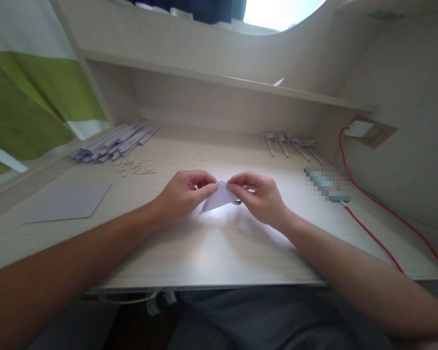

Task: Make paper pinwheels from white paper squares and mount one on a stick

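Observation:
A small folded piece of pale paper (221, 196) is held up between both hands, just above the desk. My left hand (188, 192) pinches its upper left edge between thumb and forefinger. The upper right corner is pinched by my right hand (257, 194) in the same way. The paper hangs down in a slanted, pointed shape toward the lower left. Behind it, a small dark, shiny object (237, 201) shows in part beside my right fingers; its kind is hidden.
Rolled paper strips (113, 142) lie piled at the back left, near small pale scraps (133, 166). A flat paper sheet (69, 201) lies at left. Several paper pinwheel-like pieces on sticks (286, 141) stand back right. A phone (326, 183) with a red cable (374, 238) lies at right.

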`<state>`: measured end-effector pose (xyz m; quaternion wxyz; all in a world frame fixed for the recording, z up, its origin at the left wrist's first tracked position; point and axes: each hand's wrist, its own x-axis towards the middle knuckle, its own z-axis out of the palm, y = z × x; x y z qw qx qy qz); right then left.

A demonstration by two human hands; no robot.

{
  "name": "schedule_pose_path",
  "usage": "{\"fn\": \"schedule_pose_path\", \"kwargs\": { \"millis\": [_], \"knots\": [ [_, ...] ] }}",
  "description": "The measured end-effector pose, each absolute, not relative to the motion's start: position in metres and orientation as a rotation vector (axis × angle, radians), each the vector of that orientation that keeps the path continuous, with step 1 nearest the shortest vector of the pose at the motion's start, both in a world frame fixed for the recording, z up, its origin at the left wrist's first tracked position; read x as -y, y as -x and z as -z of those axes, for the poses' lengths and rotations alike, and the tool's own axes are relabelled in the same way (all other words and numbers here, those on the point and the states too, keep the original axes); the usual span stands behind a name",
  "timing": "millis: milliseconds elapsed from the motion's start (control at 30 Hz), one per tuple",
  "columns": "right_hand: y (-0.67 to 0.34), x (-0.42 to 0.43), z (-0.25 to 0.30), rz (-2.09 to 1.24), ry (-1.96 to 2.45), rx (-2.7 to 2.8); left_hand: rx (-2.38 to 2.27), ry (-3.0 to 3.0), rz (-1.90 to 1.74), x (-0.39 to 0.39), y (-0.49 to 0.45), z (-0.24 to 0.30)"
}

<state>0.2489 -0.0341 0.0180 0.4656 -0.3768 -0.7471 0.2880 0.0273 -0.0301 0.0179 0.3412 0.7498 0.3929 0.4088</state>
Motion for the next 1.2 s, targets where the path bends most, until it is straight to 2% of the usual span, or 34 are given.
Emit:
{"fn": "schedule_pose_path", "kwargs": {
  "millis": [167,533,1200],
  "knots": [
    [-0.2503,0.0303,-0.0183,-0.849,0.884,1.766,-1.005,-1.912,-1.102,0.0302,-0.0259,-0.0196],
    [-0.2516,0.0313,-0.0162,-0.625,0.845,1.904,-0.973,-1.855,-1.076,0.0279,-0.026,-0.0188],
    [-0.2523,0.0358,-0.0217,-0.746,0.879,2.007,-1.021,-1.933,-1.002,0.0328,-0.0291,-0.0211]
  ]
}}
